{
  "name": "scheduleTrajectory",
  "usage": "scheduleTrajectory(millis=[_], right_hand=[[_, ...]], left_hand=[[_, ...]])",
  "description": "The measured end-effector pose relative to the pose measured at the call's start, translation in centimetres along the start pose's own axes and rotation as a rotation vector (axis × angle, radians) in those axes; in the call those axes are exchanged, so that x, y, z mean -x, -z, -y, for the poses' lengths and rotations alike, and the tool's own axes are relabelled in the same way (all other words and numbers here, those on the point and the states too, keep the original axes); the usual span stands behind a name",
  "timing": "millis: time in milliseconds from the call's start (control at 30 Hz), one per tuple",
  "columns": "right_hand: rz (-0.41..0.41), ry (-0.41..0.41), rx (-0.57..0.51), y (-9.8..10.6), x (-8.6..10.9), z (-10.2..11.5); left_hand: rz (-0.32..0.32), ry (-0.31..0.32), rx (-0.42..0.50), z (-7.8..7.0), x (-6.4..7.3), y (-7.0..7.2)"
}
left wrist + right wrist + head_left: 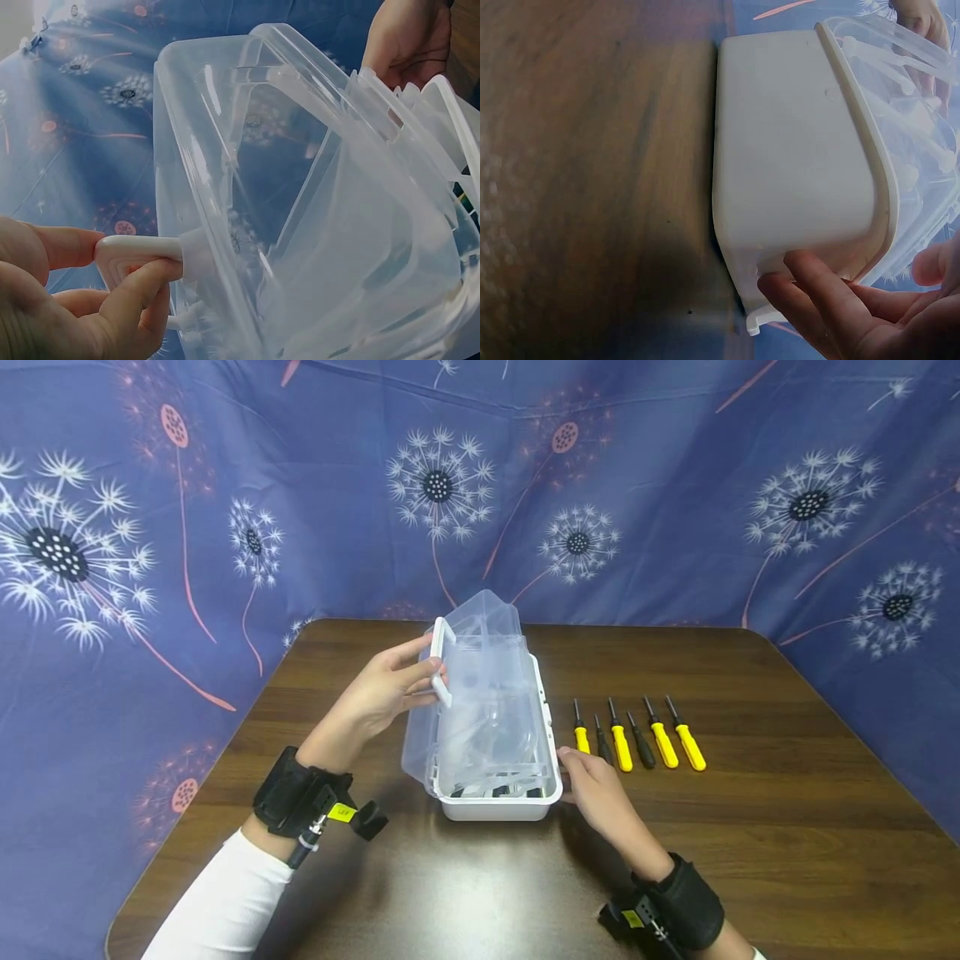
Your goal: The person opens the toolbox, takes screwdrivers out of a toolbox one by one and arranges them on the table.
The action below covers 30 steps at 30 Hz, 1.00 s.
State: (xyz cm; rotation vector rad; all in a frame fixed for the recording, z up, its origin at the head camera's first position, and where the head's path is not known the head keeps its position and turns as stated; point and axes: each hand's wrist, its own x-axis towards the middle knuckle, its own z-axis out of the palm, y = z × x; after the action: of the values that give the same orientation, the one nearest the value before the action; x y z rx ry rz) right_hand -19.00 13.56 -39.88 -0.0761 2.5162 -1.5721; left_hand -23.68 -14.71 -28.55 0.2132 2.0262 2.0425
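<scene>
A white plastic storage box (495, 812) stands on the table, its clear lid (418, 745) tilted up toward the left. Clear inner trays (487, 685) are raised along with the lid, over the base. My left hand (386, 685) pinches the white handle (142, 247) on the lid between thumb and fingers. At the right front of the base is my right hand (596, 789), its nearly straight fingers (817, 289) against the outer side wall, just below the rim. A few small dark and light pieces show low in the box, largely hidden by the trays.
To the right of the box lies a row of several screwdrivers, some with yellow handles (690, 747) and some with black handles (642, 748), tips away from me. The brown wooden table (787, 793) ends at a blue dandelion-print cloth (660, 485) behind it.
</scene>
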Motion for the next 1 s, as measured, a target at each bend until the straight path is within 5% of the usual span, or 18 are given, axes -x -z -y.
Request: scheduleTrajectory(millis=[733,1000], right_hand=[[-0.039,0.048,-0.1,-0.3,0.1,0.0],[-0.057,0.04,-0.038,-0.2,0.2,0.0]], left_hand=[[0.033,0.044,-0.04,0.7,-1.3,-3.2],[0.007,0.067,-0.076,1.0,-1.7,-4.0]])
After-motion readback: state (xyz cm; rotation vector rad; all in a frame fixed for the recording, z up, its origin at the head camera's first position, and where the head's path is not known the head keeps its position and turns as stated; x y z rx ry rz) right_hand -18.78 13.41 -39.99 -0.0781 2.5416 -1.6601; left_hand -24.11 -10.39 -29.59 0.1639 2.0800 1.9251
